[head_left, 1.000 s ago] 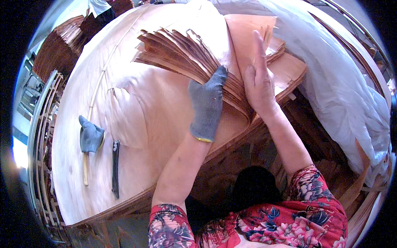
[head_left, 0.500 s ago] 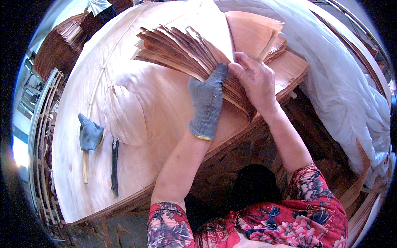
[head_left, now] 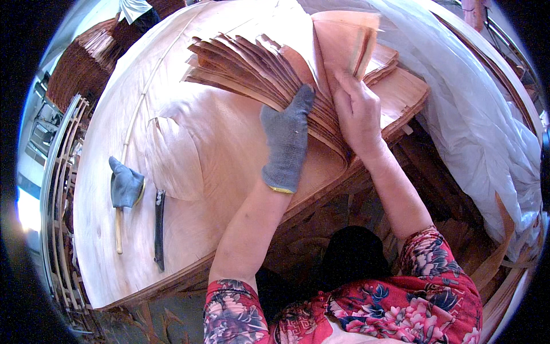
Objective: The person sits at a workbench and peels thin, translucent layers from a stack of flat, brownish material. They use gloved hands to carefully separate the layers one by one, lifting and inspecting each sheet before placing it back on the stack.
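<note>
From where I stand, the gloved left hand [head_left: 285, 143] squeezes the fanned brown sheets [head_left: 246, 71] on the big pale pile [head_left: 229, 143], the bare right hand [head_left: 360, 112] touches the peach flap [head_left: 342, 43], gripping or not I can't tell, so it looks like sorting, and next needs a tight left pinch.

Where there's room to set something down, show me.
The pale wood sheet is bare between the narrow black strip and left forearm, and left of the loose grey glove. Crowded around the gloved left hand, bare right hand and fanned brown veneers.
</note>
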Available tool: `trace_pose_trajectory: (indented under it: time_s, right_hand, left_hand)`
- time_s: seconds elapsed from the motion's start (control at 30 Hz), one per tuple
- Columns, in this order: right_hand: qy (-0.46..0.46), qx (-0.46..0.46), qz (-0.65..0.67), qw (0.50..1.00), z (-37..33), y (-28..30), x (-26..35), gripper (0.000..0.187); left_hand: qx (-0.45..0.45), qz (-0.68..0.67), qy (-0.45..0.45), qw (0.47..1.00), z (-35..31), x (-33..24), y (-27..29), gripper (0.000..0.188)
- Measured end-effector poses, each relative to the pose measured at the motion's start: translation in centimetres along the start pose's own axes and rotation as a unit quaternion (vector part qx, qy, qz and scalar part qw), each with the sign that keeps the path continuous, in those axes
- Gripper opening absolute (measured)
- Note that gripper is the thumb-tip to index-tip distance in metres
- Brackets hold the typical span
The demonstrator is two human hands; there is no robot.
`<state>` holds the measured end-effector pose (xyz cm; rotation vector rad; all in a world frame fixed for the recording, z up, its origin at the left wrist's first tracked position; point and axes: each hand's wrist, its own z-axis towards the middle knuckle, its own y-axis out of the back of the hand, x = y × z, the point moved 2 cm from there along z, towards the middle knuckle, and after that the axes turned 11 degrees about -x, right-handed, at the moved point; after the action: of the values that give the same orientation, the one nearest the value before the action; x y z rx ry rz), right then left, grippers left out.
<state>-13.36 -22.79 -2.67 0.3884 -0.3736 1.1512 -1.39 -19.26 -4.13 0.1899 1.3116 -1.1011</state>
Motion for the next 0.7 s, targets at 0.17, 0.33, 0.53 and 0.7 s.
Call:
trace_pose_trajectory:
  time_s: [0.17, 0.33, 0.53, 0.7]
  right_hand:
    - [-0.044, 0.026, 0.013, 0.999, 0.0, 0.3, 0.4, 0.029]
    - [-0.054, 0.044, 0.001, 0.998, 0.1, 0.4, 1.0, 0.032]
    - [-0.090, 0.044, -0.030, 0.995, -0.2, 0.3, -0.1, 0.029]
    - [-0.055, -0.061, 0.057, 0.995, 0.0, 0.2, 1.1, 0.033]
  left_hand:
    - [0.002, 0.003, 0.014, 1.000, -0.3, -0.5, -0.3, 0.023]
    - [-0.001, -0.005, 0.036, 0.999, -0.3, -0.8, -0.2, 0.022]
    - [0.008, 0.033, 0.008, 0.999, -0.2, -0.6, -0.1, 0.018]
    - [0.008, 0.042, -0.016, 0.999, -0.2, -0.8, -0.2, 0.018]
